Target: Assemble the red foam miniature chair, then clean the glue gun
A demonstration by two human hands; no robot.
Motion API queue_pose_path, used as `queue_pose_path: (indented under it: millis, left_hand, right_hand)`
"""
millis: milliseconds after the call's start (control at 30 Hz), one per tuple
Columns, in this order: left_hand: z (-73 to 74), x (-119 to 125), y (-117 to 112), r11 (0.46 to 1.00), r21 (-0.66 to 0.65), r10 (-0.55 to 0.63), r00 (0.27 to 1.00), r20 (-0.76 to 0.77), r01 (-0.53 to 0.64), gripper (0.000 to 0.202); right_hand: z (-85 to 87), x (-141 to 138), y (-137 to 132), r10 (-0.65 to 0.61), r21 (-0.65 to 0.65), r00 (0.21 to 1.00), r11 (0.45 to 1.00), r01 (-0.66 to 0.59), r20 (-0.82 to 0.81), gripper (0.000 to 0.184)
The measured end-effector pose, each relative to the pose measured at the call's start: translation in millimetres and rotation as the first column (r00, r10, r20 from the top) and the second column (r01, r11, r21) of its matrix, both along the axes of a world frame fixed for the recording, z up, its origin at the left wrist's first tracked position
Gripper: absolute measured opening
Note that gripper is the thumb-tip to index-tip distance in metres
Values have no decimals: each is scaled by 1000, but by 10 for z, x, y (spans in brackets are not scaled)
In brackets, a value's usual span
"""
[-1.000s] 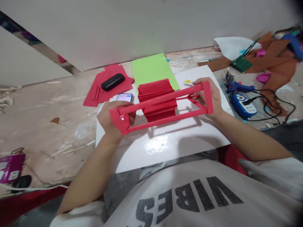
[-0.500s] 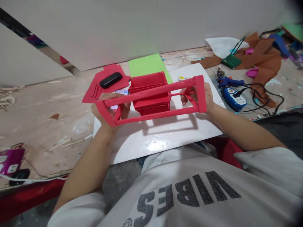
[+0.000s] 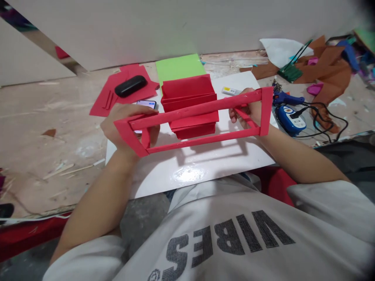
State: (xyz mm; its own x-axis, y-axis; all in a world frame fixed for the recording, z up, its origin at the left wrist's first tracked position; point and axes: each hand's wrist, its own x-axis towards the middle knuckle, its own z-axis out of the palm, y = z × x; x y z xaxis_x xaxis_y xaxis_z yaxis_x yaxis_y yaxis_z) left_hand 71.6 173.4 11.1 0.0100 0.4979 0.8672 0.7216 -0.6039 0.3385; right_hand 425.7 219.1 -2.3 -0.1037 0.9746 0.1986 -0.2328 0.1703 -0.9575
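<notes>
A long red frame (image 3: 193, 112), seemingly of foam sheet or card, is held up between my hands above a white board (image 3: 164, 175). My left hand (image 3: 117, 123) is closed around its left end, with the fingers partly behind it. At the other end, my right hand (image 3: 249, 109) grips the frame from behind, its fingertips curled inward. Beyond the frame stands a red folded piece with several layers (image 3: 189, 88), partly covered by the frame's upper bar. Near my left fingers lies a phone (image 3: 148, 104), partly hidden.
A black case (image 3: 131, 86) rests on red sheet pieces (image 3: 99, 101) at the left. Behind is a green sheet (image 3: 181, 64). To the right are a blue glue gun (image 3: 288, 98), a blue-and-white socket box (image 3: 291, 119) with black cables, and brown scraps (image 3: 331, 70).
The frame looks larger and its right end has moved right and slightly up, with my right hand still on it. My left hand has shifted a little left. The whole view has also shifted.
</notes>
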Motion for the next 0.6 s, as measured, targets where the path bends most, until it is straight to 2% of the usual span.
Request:
queue_pose_path:
  millis: [133,233,433,600]
  left_hand:
    - [-30,-19,15,999,-46,-1,1000,-20,0,25]
    - [-31,2,17,999,-24,31,998,-51,-32,28]
    - [-36,28,8,1000,-16,7,1000,-29,-8,18]
    - [-80,8,39,984,-134,117,993,-23,-119,20]
  right_hand:
    - [-28,-9,-15,-19,-47,999,999,22,51,70]
    - [-36,-7,-3,-54,-51,996,997,57,68,75]
    - [-66,10,35,-51,-47,997,997,54,49,69]
    - [-23,19,-1,-27,-50,993,998,33,116,71]
